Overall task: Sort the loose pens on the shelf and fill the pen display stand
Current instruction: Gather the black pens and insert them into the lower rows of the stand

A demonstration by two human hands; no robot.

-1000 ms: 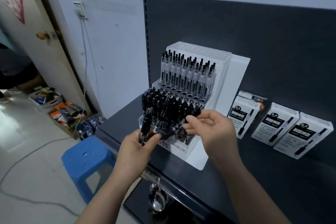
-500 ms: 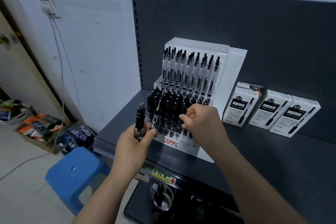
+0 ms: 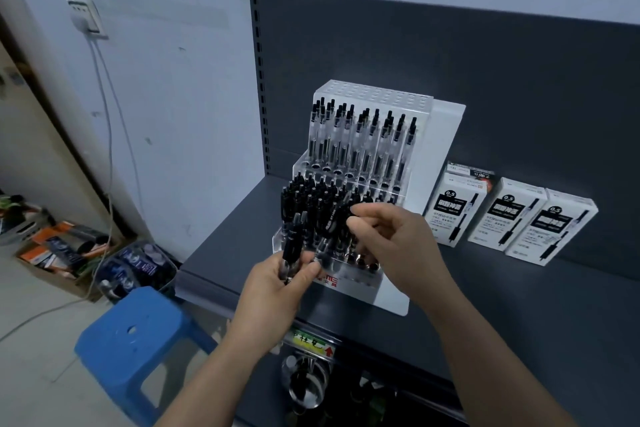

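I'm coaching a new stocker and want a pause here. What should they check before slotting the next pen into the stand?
1. Grip: right hand pinches one pen: ok.
2. Reserve: left hand grips the spare pens: ok.
3. Free holes in the front row of the stand: ok.
4. Pen upright over a hole: not ok, it is tilted.
5. Pen tip pointing down: cannot tell, it is hidden among other pens.
6. Boxes apart from the stand: ok.
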